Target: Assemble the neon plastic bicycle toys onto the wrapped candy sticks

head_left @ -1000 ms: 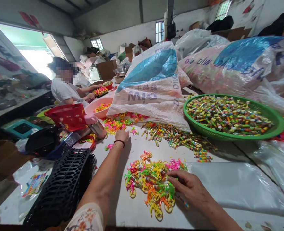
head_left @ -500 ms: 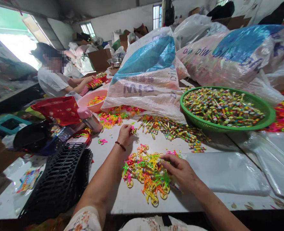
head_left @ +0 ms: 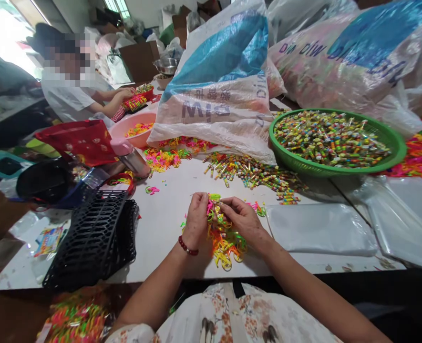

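Both hands meet over a pile of bright plastic toy pieces (head_left: 225, 250), ring-shaped parts in yellow, orange, pink and green. My left hand (head_left: 197, 216), with a beaded bracelet at its wrist, is closed on small pink and green plastic toy pieces (head_left: 211, 205). Opposite it, the fingers of my right hand (head_left: 244, 219) are pinched together at the same spot, near a yellow-green part. What sits between the right fingertips is too small to make out. The hands partly hide the pile.
Behind lie many small striped tubes (head_left: 250, 171), beside a green basket (head_left: 335, 166) full of them. Clear plastic bags (head_left: 321, 228) lie at right, black plastic racks (head_left: 89, 233) at left. A large woven sack (head_left: 214, 85) stands behind. A co-worker (head_left: 71, 95) sits at far left.
My left hand has come back toward me from the far side of the pile. My right hand has moved slightly up to it, and the two now meet. The view has tilted down.
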Available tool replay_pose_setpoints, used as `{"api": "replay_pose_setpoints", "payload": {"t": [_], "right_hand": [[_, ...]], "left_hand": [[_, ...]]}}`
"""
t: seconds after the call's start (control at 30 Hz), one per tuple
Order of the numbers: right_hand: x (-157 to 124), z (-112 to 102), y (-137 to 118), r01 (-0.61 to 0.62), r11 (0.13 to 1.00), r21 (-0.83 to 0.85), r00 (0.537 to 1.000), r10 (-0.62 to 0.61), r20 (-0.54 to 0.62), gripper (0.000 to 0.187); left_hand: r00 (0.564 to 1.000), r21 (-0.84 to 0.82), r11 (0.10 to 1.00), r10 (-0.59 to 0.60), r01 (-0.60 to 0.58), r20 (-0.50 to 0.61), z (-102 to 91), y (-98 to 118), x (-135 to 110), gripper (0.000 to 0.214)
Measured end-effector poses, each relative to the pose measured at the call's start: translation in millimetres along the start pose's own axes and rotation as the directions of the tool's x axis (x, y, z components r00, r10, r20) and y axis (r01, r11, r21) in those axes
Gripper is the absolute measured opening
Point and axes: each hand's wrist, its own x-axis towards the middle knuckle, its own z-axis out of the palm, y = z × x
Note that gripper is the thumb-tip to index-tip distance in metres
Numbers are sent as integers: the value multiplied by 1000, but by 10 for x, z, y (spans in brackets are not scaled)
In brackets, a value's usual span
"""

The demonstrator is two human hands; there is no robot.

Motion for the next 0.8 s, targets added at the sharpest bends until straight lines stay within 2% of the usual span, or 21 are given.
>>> {"api": "replay_pose_setpoints", "payload": {"t": [0.17, 0.3, 0.4, 0.53, 0.63, 0.8], "right_hand": [[-110, 13, -63, 1, 1000, 30, 1000, -1, -6, 31], [-156, -29, -61, 86, 988, -126, 996, -87, 0, 28], [-175, -63, -61, 214, 930, -298, 976, -216, 26, 24], [-201, -84, -88, 373, 792, -483, 924, -362, 120, 21], [-223, -90, -84, 388, 742, -547, 916, -377, 137, 21], [-238, -113, -16, 360, 718, -596, 929, -332, 162, 23]], "left_hand": [[998, 119, 991, 58, -54, -31, 5, -81, -24, 31], [997, 181, 982, 62, -53, -43, 10, -79, -35, 28], [998, 224, 974, 52, -41, -42, -3, -63, -36, 26], [996, 372, 928, 57, -28, -66, -18, -53, 1, 20], [994, 466, 885, 69, -21, -87, -1, -90, 35, 19], [998, 488, 873, 39, -12, -47, 47, -254, 57, 23]]}}
